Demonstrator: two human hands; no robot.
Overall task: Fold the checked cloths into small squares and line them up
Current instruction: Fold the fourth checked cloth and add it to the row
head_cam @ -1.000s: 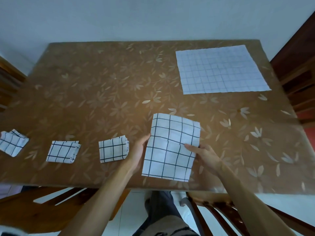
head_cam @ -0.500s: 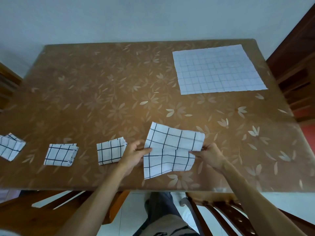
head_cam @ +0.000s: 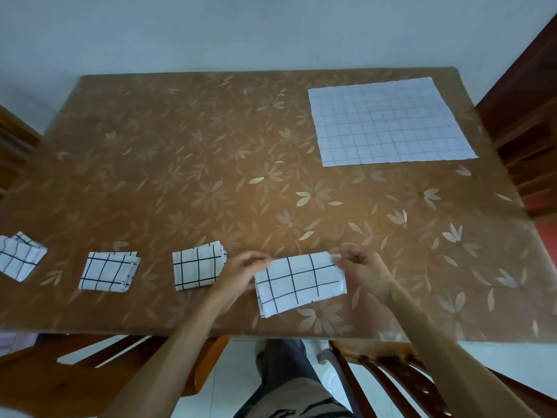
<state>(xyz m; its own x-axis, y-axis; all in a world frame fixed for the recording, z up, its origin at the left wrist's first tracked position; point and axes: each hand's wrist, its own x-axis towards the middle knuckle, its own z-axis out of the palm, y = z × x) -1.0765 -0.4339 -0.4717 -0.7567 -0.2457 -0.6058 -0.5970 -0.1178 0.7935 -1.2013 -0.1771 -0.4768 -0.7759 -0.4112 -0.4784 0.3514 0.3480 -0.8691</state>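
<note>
A white cloth with black checks [head_cam: 301, 283] lies folded into a flat rectangle near the table's front edge. My left hand [head_cam: 241, 274] pinches its upper left corner and my right hand [head_cam: 363, 271] pinches its upper right corner. To its left, three folded checked squares stand in a row along the front: one [head_cam: 197, 268] right beside my left hand, one [head_cam: 108, 271] further left, one [head_cam: 19, 256] at the left border. A large unfolded checked cloth [head_cam: 388, 122] lies spread flat at the far right of the table.
The brown table [head_cam: 180, 176] has a flower pattern and a glossy top. Wooden chairs stand at the left [head_cam: 15, 152], at the right [head_cam: 524, 131] and in front below the table edge [head_cam: 385, 375]. My legs show under the front edge.
The cloth in my hands was a tall sheet held up; its lower half has been folded up and it now lies as a low rectangle. Both hands moved to its top corners.
</note>
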